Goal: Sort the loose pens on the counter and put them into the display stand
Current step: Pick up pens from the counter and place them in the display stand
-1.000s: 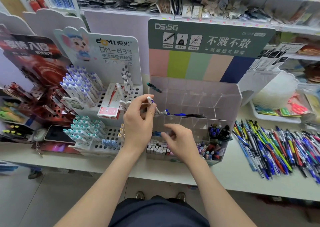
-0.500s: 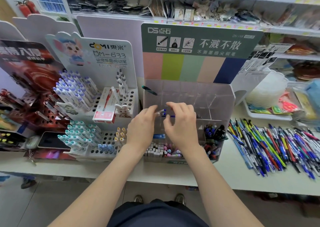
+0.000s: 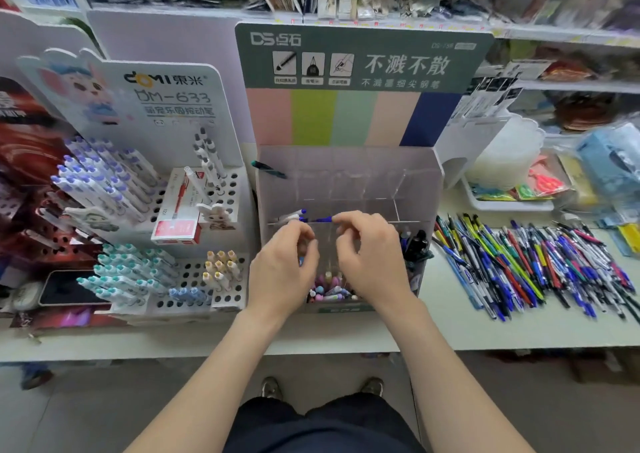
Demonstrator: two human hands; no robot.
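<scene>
1. While both hands meet over the clear display stand (image 3: 437,182), the left hand (image 3: 282,272) and the right hand (image 3: 372,262) hold a small bunch of blue pens (image 3: 320,219) level between them, just past the fingertips.
2. The left hand's curled fingers pinch the white-barrelled end of the bunch. The right hand's thumb and forefinger pinch the blue end. Neither hand is released.
3. The bunch lies across a divider of the stand, above its middle row of compartments, and how many pens it holds is hard to tell.
4. Between the 2 wrists, in the stand's front compartment, stand pastel-capped pens (image 3: 329,288).
5. Just right of the right hand, a compartment holds dark pens (image 3: 414,244).
6. Beyond the left hand, a teal pen (image 3: 268,169) pokes out at the stand's far left edge.
7. Well to the right of the right hand, the loose pens (image 3: 536,269) lie in a wide heap on the desk (image 3: 450,324), with a white tray (image 3: 509,205) beyond them.
8. Left of the left hand stands a white pegged stand (image 3: 228,272) full of purple-capped and teal-capped pens, with a red box (image 3: 178,225) leaning in it.
9. Further left, a phone (image 3: 69,288) lies flat on the desk.
</scene>
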